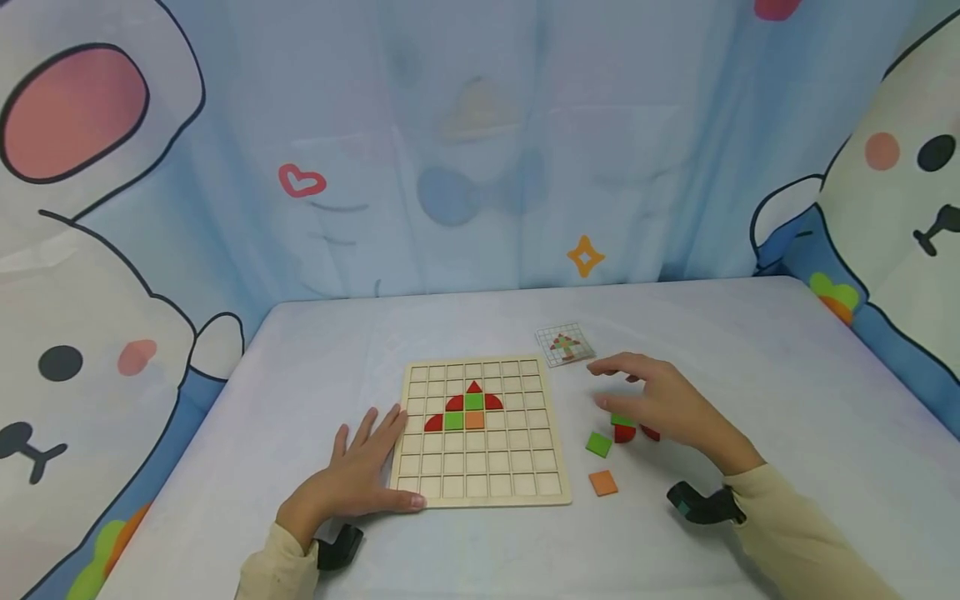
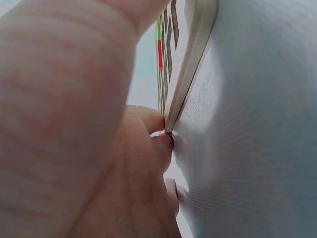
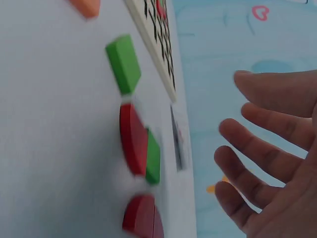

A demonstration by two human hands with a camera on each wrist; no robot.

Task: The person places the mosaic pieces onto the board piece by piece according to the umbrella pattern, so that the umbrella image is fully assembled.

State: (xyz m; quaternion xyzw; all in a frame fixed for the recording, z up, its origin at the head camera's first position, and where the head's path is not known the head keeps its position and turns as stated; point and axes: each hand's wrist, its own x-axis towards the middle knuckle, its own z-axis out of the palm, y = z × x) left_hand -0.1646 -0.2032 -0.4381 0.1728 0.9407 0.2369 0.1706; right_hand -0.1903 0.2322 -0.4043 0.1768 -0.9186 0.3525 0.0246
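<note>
My left hand [image 1: 352, 479] rests at the left side of a wooden grid board [image 1: 520, 462], fingers along its left edge and thumb at its lower left corner. On the board sit red quarter-round pieces [image 1: 492, 402], a red triangle [image 1: 474, 387], green squares [image 1: 453, 421] and an orange square [image 1: 474, 420]. Right of the board, my right hand [image 1: 663, 404] hovers with relaxed, parted fingers, holding nothing. Beneath and beside it lie a green square [image 3: 124, 64], another green piece [image 3: 153, 157], red rounded pieces [image 3: 132, 141] and an orange square [image 1: 603, 482].
A small pattern card [image 1: 564, 344] with a printed grid and coloured figure lies beyond the board's upper right corner. The white-covered table [image 1: 330, 350] ends at a blue cartoon curtain [image 1: 480, 208] behind. Black wrist devices [image 1: 705, 503] sit at both sleeves.
</note>
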